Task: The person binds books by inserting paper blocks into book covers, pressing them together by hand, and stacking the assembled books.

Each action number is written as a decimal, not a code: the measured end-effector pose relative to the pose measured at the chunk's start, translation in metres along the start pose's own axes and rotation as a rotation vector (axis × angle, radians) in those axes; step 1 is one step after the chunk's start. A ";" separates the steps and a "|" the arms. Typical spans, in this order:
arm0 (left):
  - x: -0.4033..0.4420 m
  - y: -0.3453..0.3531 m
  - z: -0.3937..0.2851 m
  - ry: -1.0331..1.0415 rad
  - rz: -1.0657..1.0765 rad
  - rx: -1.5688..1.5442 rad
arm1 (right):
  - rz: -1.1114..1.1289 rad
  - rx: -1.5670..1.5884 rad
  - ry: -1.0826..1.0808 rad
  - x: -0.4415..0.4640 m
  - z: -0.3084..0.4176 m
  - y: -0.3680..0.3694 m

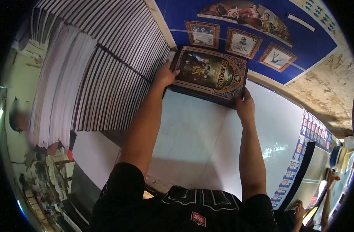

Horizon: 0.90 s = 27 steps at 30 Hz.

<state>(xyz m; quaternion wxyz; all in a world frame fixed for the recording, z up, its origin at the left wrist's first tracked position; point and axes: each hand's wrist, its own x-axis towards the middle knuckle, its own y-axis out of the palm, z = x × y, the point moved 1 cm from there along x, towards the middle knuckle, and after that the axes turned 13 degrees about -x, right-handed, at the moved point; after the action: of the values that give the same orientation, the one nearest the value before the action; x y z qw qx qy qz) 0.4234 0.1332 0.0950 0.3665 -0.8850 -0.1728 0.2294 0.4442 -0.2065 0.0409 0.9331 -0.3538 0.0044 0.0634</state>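
Both my hands hold the edges of a dark, rectangular printed item (200, 73) with an ornate gold border, painted figures and the title DRAVATALA. It looks like a box or a thick book; I cannot tell which, nor whether several lie together. My left hand (166, 74) grips its left end, beside the tall piles, with the thumb over the top. On the lower right corner, my right hand (244, 105) has its thumb on the cover and its other fingers partly hidden. Beneath is a pale, smooth tabletop (188, 135), against a blue printed sheet (258, 69).
High piles of flat, dark-edged items (107, 89) and white sheets (63, 85) line the left. A black bar (298, 176) and a printed strip (289, 181) lie at the right. Another person's hand (299, 212) shows at lower right; a person's head (19, 116) is far left.
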 end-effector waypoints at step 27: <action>-0.423 0.075 0.272 0.374 -0.069 0.183 | -0.114 -1.006 0.056 -0.309 -0.112 -0.018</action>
<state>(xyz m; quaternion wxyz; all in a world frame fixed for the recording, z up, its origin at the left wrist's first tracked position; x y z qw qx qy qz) -0.0646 0.0377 -0.0118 0.4785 -0.8688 -0.1106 0.0633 0.1438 -0.3294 -0.0142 0.6488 -0.7607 -0.0211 -0.0028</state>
